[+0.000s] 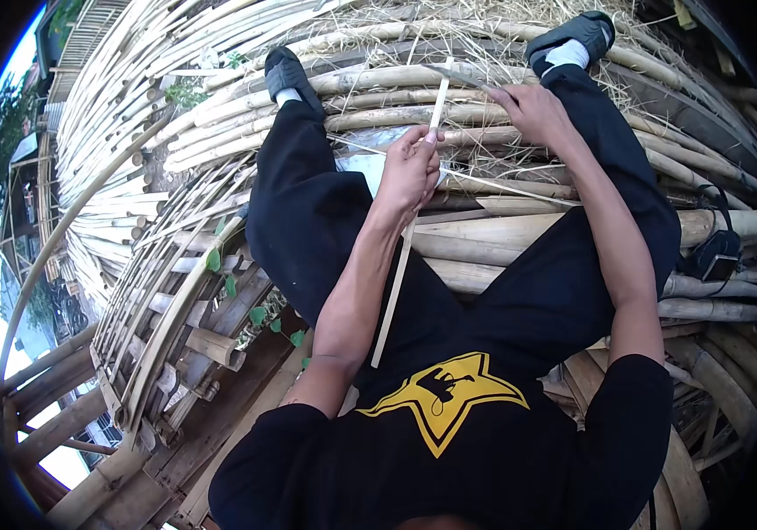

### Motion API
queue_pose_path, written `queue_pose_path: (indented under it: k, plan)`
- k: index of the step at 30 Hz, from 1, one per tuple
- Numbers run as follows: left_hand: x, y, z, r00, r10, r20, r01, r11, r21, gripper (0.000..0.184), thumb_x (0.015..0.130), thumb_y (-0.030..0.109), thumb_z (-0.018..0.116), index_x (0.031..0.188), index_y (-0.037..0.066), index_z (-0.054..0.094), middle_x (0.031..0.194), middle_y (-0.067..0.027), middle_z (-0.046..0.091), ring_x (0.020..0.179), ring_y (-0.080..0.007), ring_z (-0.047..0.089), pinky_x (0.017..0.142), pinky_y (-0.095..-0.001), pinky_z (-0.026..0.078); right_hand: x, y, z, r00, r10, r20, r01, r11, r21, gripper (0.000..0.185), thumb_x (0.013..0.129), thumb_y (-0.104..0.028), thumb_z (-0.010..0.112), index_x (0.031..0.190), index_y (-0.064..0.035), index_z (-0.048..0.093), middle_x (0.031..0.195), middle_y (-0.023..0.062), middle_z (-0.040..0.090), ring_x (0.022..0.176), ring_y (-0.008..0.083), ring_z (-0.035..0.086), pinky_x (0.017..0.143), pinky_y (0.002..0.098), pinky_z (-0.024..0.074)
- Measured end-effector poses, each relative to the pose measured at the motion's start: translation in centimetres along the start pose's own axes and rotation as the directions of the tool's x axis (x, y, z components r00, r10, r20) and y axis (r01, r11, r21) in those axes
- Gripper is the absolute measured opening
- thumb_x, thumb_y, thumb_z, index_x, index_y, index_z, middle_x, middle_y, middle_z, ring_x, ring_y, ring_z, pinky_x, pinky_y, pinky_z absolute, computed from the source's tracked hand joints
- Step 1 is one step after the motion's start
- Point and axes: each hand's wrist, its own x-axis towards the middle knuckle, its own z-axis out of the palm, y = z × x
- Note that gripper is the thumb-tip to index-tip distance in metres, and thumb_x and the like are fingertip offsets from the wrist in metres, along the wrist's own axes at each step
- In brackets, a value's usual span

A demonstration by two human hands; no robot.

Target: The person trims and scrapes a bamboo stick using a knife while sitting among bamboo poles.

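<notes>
My left hand [408, 173] is closed around a long, narrow bamboo strip [393, 296]. The strip slants from beyond my fist back toward my lap. My right hand [533, 115] is closed on a knife [461, 77], whose thin dark blade points left and meets the strip close to its far end. My fingers hide the knife's handle. Below the left hand, another thin strip [511, 188] lies crosswise over the bamboo, and a pale sheet-like piece [356, 168] shows beside my left knee.
I sit on stacked bamboo poles [476, 246], legs apart. Loose shavings [476, 44] are strewn around my feet. A small black bag [716, 254] with a strap lies at the right. Split bamboo [144, 327] and a vine with leaves [257, 315] are at the left.
</notes>
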Motion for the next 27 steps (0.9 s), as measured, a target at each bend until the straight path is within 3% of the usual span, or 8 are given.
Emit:
queue_pose_path:
  k: [3, 8, 9, 11, 17, 22, 24, 27]
  plan:
    - [-0.7, 0.1, -0.3, 0.998, 0.026, 0.059, -0.028, 0.999, 0.029, 0.021, 0.099, 0.022, 0.045, 0.104, 0.002, 0.049, 0.053, 0.0033, 0.035, 0.031, -0.0035, 0.029, 0.026, -0.0196, 0.021, 2.2, 4.7, -2.4, 0.963, 0.246, -0.108, -0.257, 0.961, -0.104, 0.055, 0.094, -0.048, 0.038, 0.083, -0.0011, 0.063, 0.079, 0.0249, 0.061, 0.082, 0.038, 0.062, 0.072, 0.0481, 0.0459]
    - [0.4, -0.2, 0.5, 0.997, 0.03, -0.065, -0.02, 0.989, 0.148, 0.023, 0.099, 0.022, 0.045, 0.104, 0.0, 0.05, 0.061, 0.0001, 0.047, 0.035, -0.0053, 0.04, 0.026, -0.0197, 0.027, 0.6, -0.3, -2.3, 0.993, 0.084, -0.087, -0.048, 0.935, 0.352, 0.052, 0.095, -0.044, 0.044, 0.086, 0.0065, 0.052, 0.065, 0.0183, 0.049, 0.061, 0.0298, 0.037, 0.061, 0.0372, 0.0386]
    - [0.6, -0.6, 0.6, 0.998, 0.028, -0.065, -0.018, 0.989, 0.144, 0.023, 0.099, 0.022, 0.045, 0.104, 0.0, 0.05, 0.061, 0.0001, 0.047, 0.035, -0.0053, 0.04, 0.026, -0.0197, 0.027, 0.7, -0.5, -1.4, 0.993, -0.102, -0.059, 0.115, 0.953, 0.282, 0.051, 0.095, -0.043, 0.046, 0.084, 0.0068, 0.051, 0.063, 0.0188, 0.048, 0.059, 0.0301, 0.038, 0.059, 0.0385, 0.0378]
    - [1.1, -1.4, 0.5, 0.991, 0.12, -0.055, -0.11, 0.982, 0.155, 0.024, 0.098, 0.021, 0.046, 0.103, -0.001, 0.052, 0.063, -0.0016, 0.051, 0.036, -0.0054, 0.042, 0.027, -0.0199, 0.029, -0.9, -4.2, -2.4, 0.979, -0.032, 0.202, -0.014, 0.975, 0.22, 0.052, 0.095, -0.044, 0.043, 0.081, 0.0039, 0.057, 0.066, 0.022, 0.054, 0.063, 0.0369, 0.05, 0.064, 0.0421, 0.0417]
    - [0.3, 0.0, 1.1, 0.996, 0.067, -0.057, -0.048, 0.955, 0.292, 0.022, 0.097, 0.02, 0.048, 0.101, -0.001, 0.055, 0.059, 0.0005, 0.05, 0.038, -0.0042, 0.041, 0.032, -0.0207, 0.032, -2.3, -4.6, 0.0, 0.96, -0.2, 0.197, 0.168, 0.972, 0.166, 0.055, 0.094, -0.047, 0.04, 0.078, 0.0017, 0.06, 0.07, 0.0213, 0.06, 0.07, 0.0396, 0.056, 0.068, 0.0459, 0.0442]
    - [1.4, -1.6, 0.0, 0.956, 0.28, -0.086, -0.199, 0.836, 0.511, 0.023, 0.097, 0.02, 0.05, 0.094, 0.001, 0.062, 0.053, 0.0047, 0.045, 0.04, -0.0014, 0.035, 0.035, -0.0203, 0.025, -1.7, -4.0, 0.6, 0.964, -0.152, 0.22, 0.145, 0.988, 0.049, 0.057, 0.092, -0.051, 0.039, 0.078, -0.0008, 0.062, 0.073, 0.0205, 0.062, 0.072, 0.0408, 0.059, 0.068, 0.0478, 0.0457]
    - [0.9, -1.4, 0.1, 0.956, 0.266, -0.121, -0.165, 0.834, 0.527, 0.024, 0.096, 0.019, 0.051, 0.097, 0.0, 0.065, 0.053, 0.0054, 0.045, 0.042, -0.0003, 0.032, 0.038, -0.02, 0.023, -1.1, -2.0, 0.9, 0.991, -0.116, 0.069, 0.12, 0.991, -0.052, 0.057, 0.093, -0.051, 0.039, 0.079, -0.0008, 0.062, 0.072, 0.0211, 0.062, 0.072, 0.0405, 0.059, 0.067, 0.0479, 0.046]
    - [0.1, -1.1, -0.1, 0.953, 0.282, -0.109, -0.193, 0.845, 0.498, 0.024, 0.096, 0.018, 0.051, 0.105, 0.0, 0.064, 0.053, 0.0056, 0.044, 0.042, -0.0003, 0.032, 0.038, -0.02, 0.023, 1.4, 3.8, -0.4, 0.983, 0.18, -0.031, -0.182, 0.962, -0.202, 0.057, 0.094, -0.05, 0.036, 0.086, -0.0017, 0.066, 0.079, 0.0226, 0.064, 0.08, 0.0395, 0.062, 0.071, 0.0469, 0.0478]
